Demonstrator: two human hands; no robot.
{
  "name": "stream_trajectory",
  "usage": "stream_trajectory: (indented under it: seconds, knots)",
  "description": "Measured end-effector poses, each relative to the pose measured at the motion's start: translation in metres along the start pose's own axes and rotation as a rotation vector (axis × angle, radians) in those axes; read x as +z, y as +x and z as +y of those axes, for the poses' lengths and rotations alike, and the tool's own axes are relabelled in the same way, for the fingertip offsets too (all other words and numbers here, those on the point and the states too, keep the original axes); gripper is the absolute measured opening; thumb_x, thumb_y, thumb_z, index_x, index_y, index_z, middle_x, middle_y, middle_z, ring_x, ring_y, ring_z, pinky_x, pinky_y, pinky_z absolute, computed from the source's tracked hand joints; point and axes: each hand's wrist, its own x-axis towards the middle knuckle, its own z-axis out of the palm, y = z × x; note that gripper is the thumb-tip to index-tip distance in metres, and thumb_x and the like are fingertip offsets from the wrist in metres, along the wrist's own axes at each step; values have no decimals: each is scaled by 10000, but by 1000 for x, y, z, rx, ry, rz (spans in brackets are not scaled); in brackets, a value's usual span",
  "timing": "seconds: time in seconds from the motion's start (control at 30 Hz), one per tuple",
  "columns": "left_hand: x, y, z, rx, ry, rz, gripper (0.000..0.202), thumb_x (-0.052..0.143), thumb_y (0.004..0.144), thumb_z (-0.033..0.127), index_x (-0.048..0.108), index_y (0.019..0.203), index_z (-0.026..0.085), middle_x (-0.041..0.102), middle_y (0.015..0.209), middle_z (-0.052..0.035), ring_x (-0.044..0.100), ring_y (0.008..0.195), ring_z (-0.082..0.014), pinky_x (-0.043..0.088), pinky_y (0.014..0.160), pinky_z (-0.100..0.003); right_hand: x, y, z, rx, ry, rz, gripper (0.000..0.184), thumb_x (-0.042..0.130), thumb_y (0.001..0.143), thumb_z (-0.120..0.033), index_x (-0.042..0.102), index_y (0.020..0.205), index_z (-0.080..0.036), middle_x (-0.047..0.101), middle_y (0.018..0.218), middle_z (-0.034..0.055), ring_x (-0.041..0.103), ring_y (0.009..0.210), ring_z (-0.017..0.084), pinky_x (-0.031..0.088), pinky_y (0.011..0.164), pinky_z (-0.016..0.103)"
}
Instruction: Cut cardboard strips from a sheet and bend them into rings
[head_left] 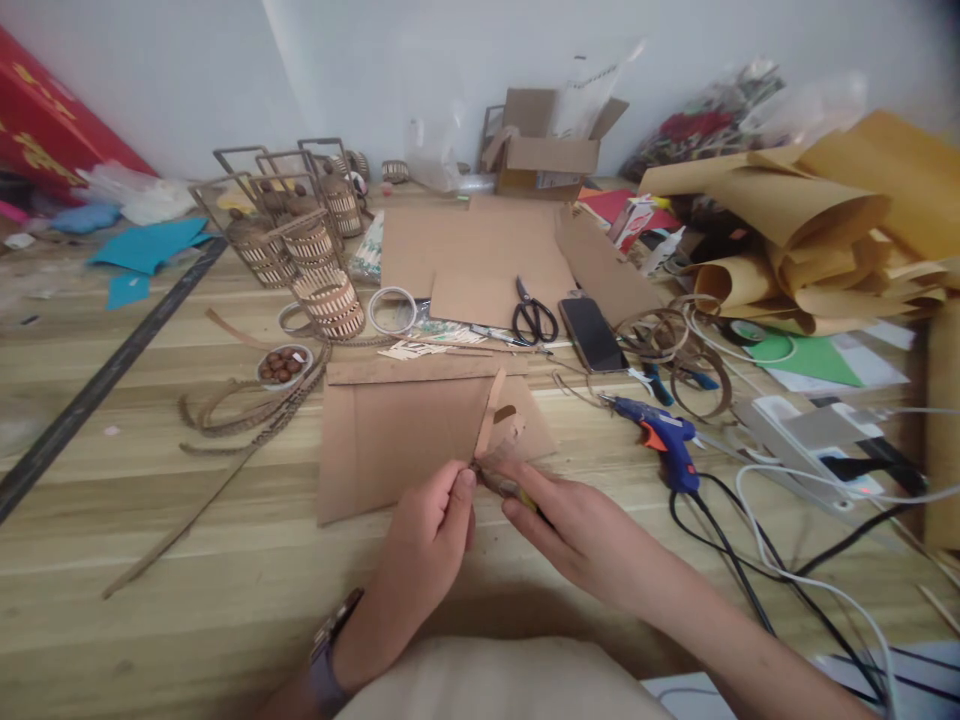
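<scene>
My left hand (pixel 431 525) pinches the lower end of a narrow cardboard strip (pixel 489 412) that stands up over a flat cardboard sheet (pixel 390 435). My right hand (pixel 581 525) is closed round a small tool with a yellowish handle (pixel 514 488), its tip at the base of the strip, just beside my left fingers. I wear a watch on my left wrist (pixel 330 640). Both hands hover just above the front of the wooden table (pixel 225 580).
A blue glue gun (pixel 664 435) lies to the right with cables and a power strip (pixel 817 440). Black scissors (pixel 532 318), a phone (pixel 590 333) and tape rolls lie behind the sheet. Woven cardboard baskets (pixel 319 265), a bowl of nuts (pixel 283 365), rolled brown paper (pixel 817 220).
</scene>
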Motion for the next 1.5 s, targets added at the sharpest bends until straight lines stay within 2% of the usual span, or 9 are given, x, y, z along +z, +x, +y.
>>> stream_trajectory:
  seconds: [0.23,0.47,0.53,0.7,0.83,1.03,1.17,1.33,1.5]
  knots:
    - [3,-1,-2,42,-27,-7,400,323,1013,454,446,709,227,446,504,63,466,486,-123,343,548,-245,6,1,0,-2,150,63,351,371,1025,-313,556,1318,-262,714,1201,58,687,1063,202,531,858,314]
    - [3,-1,-6,-5,-78,34,389,351,1012,471,581,856,199,477,517,59,482,490,-129,367,540,-239,-8,-4,1,111,405,-3,492,293,1041,-467,500,1394,-192,639,692,-21,602,638,136,502,645,264]
    - [2,0,-6,-30,-77,75,387,360,1008,474,579,845,199,476,517,58,484,489,-129,368,532,-238,-11,-5,9,125,253,25,464,316,1032,-470,500,1365,-204,686,768,3,637,690,152,508,675,282]
    - [3,0,-7,-36,-117,99,380,389,996,502,529,788,216,459,494,63,493,484,-134,393,532,-241,5,14,46,295,-448,197,327,468,988,-362,582,1216,-158,734,1028,147,703,876,291,508,658,358]
    - [4,-1,-7,-49,-93,88,367,383,993,492,560,839,210,456,485,69,490,473,-136,396,536,-242,16,30,60,189,-616,314,285,583,944,-336,654,1141,-143,703,1086,188,653,1020,351,510,835,472]
    - [4,0,-6,3,15,30,330,374,997,431,577,862,208,490,506,61,503,482,-138,375,540,-241,25,16,30,-124,-16,508,214,633,919,-380,712,1075,-256,702,1030,95,648,1003,261,547,838,415]
    - [2,0,-6,116,78,-18,305,373,1005,367,575,835,214,557,569,36,541,524,-137,378,557,-238,36,12,18,-74,189,588,198,692,874,-412,748,1003,-272,728,984,70,667,965,253,561,847,411]
    - [1,0,-10,332,237,36,280,394,1006,276,587,816,209,647,714,-18,607,649,-162,420,619,-248,39,13,17,-50,296,625,170,718,850,-428,782,926,-290,744,906,54,672,886,241,575,801,403]
    - [1,-2,-12,470,342,66,238,415,1015,219,621,899,198,667,786,-41,631,709,-174,452,638,-248,40,12,13,-104,336,689,62,705,854,-279,765,846,-263,752,856,39,684,826,207,564,774,365]
